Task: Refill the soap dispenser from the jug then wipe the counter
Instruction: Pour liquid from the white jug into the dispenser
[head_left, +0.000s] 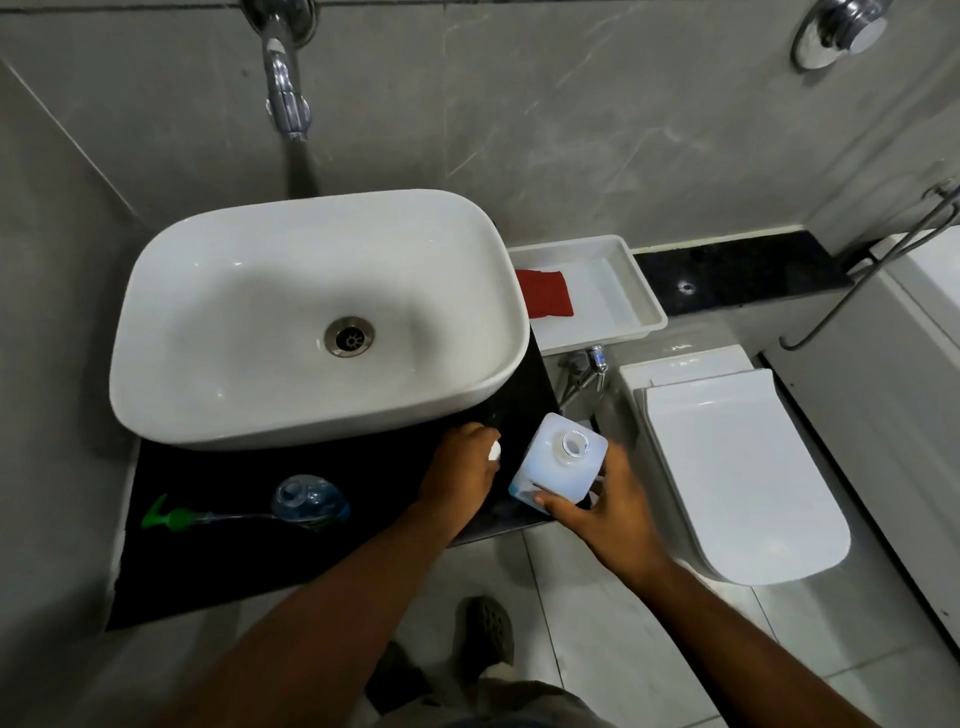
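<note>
Soap dispenser (309, 500) stands at the front of the black counter (218, 561), mouth open, well to the left of both hands, and its green pump (174, 517) lies flat beside it with the tube pointing back at the bottle. Over on the right, the jug (558, 467) sits at the counter's right front corner, neck uncapped and facing straight up. The right hand (608, 512) is wrapped around its near side, thumb across the front face, fingers round the far edge. The left hand (465, 467) is curled shut on a small white piece, the cap (494, 451) by the look of it, just left of the jug.

Now the risks. That jug is perched close to the corner, with floor and toilet (737, 478) below; a careless lift or a slick grip could send it over the edge, open neck and all. The dispenser's mouth looks narrow next to the jug's body, so a quick tilt would likely flood past it onto the counter. The dispenser is light and unheld; a nudge from the jug could tip it. The cap, clutched in the left hand, leaves no free hand to steady the bottle unless it gets set down. The red cloth (545, 293) waits in the white tray (644, 291) behind the sink (171, 291), a fair reach if a spill runs.
</note>
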